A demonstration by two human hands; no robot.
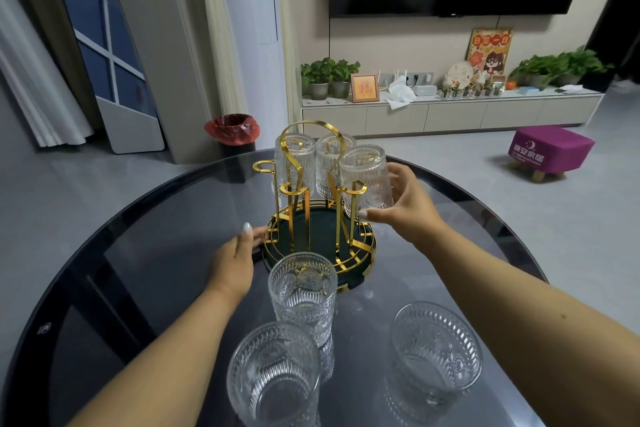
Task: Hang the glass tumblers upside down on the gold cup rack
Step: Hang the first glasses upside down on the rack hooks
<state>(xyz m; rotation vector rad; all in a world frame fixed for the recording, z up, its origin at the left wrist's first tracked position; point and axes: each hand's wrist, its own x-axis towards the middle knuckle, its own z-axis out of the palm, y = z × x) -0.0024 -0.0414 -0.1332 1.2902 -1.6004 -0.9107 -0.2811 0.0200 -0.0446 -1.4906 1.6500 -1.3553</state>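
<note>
The gold cup rack (pixel 300 215) stands on a round dark green tray (pixel 360 263) on the glass table. Two patterned glass tumblers hang upside down on its far pegs, one at the left (pixel 296 163) and one at the back (pixel 330 163). My right hand (pixel 405 208) grips a third upside-down tumbler (pixel 367 180) at the rack's right side, over a peg. My left hand (pixel 235 260) rests against the tray's left rim, fingers around its edge. Three more tumblers stand upright near me: one in the middle (pixel 303 295), one at the front left (pixel 273 374), one at the front right (pixel 436 357).
The round dark glass table (pixel 138 253) curves away on both sides. Beyond it are a bin with a red bag (pixel 232 132), a purple footstool (pixel 550 149) and a low TV cabinet (pixel 450 114) with plants.
</note>
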